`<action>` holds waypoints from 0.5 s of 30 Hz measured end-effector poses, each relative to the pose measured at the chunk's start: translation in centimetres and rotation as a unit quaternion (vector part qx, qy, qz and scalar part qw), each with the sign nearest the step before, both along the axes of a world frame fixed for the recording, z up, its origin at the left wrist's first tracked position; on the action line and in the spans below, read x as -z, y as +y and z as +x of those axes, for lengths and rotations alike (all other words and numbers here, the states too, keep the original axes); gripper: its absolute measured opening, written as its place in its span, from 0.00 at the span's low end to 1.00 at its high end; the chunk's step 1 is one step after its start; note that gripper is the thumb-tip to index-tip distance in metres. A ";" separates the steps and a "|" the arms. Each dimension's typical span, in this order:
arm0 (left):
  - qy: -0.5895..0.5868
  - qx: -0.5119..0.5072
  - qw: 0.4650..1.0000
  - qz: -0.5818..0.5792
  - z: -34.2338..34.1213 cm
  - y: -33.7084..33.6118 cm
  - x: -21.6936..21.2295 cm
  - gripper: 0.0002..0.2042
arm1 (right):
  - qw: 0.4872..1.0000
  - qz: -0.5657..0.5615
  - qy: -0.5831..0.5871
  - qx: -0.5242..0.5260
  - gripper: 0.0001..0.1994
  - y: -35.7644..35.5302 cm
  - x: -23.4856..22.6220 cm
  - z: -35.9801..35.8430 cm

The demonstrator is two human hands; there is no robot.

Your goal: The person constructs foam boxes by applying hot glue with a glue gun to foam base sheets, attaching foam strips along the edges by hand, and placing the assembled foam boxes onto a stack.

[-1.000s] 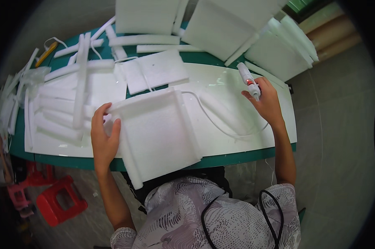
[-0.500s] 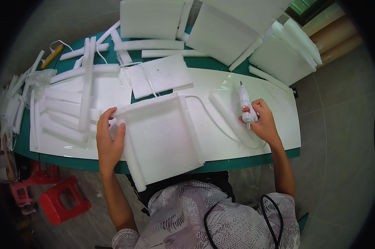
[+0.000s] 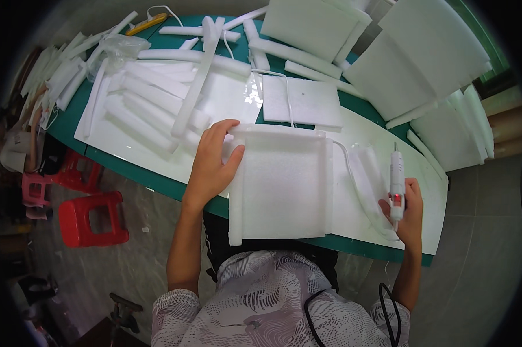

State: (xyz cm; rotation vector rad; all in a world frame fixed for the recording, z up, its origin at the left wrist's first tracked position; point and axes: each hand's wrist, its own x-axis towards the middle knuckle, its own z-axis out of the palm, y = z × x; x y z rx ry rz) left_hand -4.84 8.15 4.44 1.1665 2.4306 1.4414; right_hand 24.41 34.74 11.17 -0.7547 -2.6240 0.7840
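Observation:
A shallow white foam tray (image 3: 287, 191), a flat sheet with foam strips as raised walls on its far, left and right sides, lies at the table's near edge in front of me. My left hand (image 3: 215, 162) grips its far left corner, thumb against the left strip and fingers by the corner. In my right hand (image 3: 409, 211) is a white glue gun (image 3: 397, 173), its thin tip pointing away from me and a red light glowing near its rear. A cord runs past the tray. Right of the tray, beside the glue gun, lies a loose foam strip (image 3: 369, 179).
Several foam strips (image 3: 151, 110) are piled at the left, under a crumpled clear bag (image 3: 119, 49). A flat foam piece (image 3: 301, 101) lies beyond the tray. Large foam sheets (image 3: 420, 58) stand at the back right. A red stool (image 3: 93, 220) is on the floor at left.
The view has turned left, so everything sits further right. My right hand has drawn the glue gun back toward me. My left hand stays at the tray's corner.

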 end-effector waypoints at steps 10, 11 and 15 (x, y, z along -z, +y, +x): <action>0.036 0.009 0.999 0.027 -0.7 -0.1 0.8 0.21 | 0.972 -0.079 -0.050 -0.214 0.20 -4.6 -4.4 -1.8; 0.034 0.006 0.999 0.027 -0.7 -0.1 0.8 0.21 | 0.972 -0.080 -0.052 -0.217 0.20 -4.6 -4.2 -1.8; 0.017 0.009 0.999 0.032 -0.5 -0.1 1.0 0.20 | 0.983 0.017 -0.051 -0.178 0.15 -3.3 -4.5 -1.8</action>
